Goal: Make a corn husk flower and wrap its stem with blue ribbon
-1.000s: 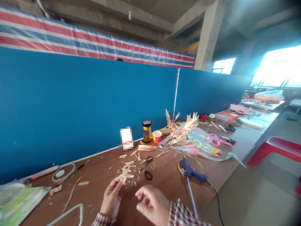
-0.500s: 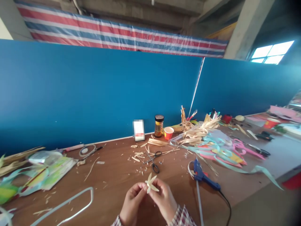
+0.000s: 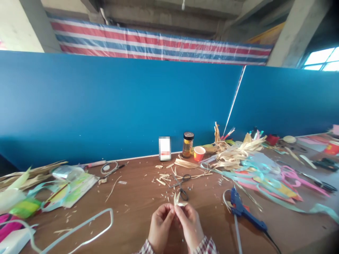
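My left hand and my right hand meet low in the middle, over the brown table. Both pinch a small pale straw flower with thin pointed petals, fingertips pressed together at its base. Just beyond it lie black-handled scissors among straw scraps. Plaid cuffs show at both wrists.
A blue glue gun with black cord lies to the right. A bent white wire lies to the left. A jar and orange cup stand by the blue partition. Straw bundle, coloured ribbons, and papers lie about.
The view has swung left. My hands came together, and the straw flower passed from the left hand alone into both hands' pinch.
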`<state>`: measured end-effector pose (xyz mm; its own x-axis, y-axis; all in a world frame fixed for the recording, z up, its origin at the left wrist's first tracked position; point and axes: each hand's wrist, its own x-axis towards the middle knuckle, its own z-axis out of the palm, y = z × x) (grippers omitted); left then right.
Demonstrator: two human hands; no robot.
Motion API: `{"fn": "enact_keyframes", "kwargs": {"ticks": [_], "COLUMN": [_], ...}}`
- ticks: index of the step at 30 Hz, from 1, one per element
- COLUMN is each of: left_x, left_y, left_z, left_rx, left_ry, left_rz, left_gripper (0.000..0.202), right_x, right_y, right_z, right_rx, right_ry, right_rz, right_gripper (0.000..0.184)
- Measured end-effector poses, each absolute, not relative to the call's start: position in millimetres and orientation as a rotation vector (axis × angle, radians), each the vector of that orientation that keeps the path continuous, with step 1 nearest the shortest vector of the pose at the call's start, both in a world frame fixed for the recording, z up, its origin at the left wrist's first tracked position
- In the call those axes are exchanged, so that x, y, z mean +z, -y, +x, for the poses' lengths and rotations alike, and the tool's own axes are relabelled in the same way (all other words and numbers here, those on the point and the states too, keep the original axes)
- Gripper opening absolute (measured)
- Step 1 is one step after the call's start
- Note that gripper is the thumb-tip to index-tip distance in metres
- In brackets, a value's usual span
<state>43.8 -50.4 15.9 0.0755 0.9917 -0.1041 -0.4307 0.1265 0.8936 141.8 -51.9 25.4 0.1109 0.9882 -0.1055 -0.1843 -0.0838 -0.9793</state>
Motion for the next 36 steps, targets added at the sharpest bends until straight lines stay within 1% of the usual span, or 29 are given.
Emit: {"fn": "enact_keyframes", "kwargs": {"ticks": [6,10,15,21,25,31,36], "left_x": [15,12,6,0,1,-2,-8], "left_y": [41,29,13,-1,-6,-6,-6], "left_z": [31,23,11,4,-1,-11,-13], "left_rx": [1.306,1.289,1.209,1.222,1.234,1.349,1.397], "left_ry": [-0.952,-1.043,-1.076,-1.099,-1.141,-1.260,-1.254], "left_rz": [0.876,0.899,0.926,0.874,0.867,1.201,1.160], "left_gripper": [0.022,0.027,0.035,0.035,0.034,0.026,0.026], "right_x": [19,20,24,18,18,20,22], "right_y": [40,29,13,1,-3,-8,-10], "right_z": [125,116,115,110,104,100,97], "right_rx": [1.244,1.268,1.313,1.332,1.276,1.064,0.996], "right_ry": [0.881,0.800,0.856,0.896,0.988,1.234,1.362], "right_rz": [-1.238,-1.292,-1.298,-1.306,-1.288,-1.220,-1.218], "right_gripper": [0.039,0.042,0.038,0.035,0.036,0.036,0.034]}}
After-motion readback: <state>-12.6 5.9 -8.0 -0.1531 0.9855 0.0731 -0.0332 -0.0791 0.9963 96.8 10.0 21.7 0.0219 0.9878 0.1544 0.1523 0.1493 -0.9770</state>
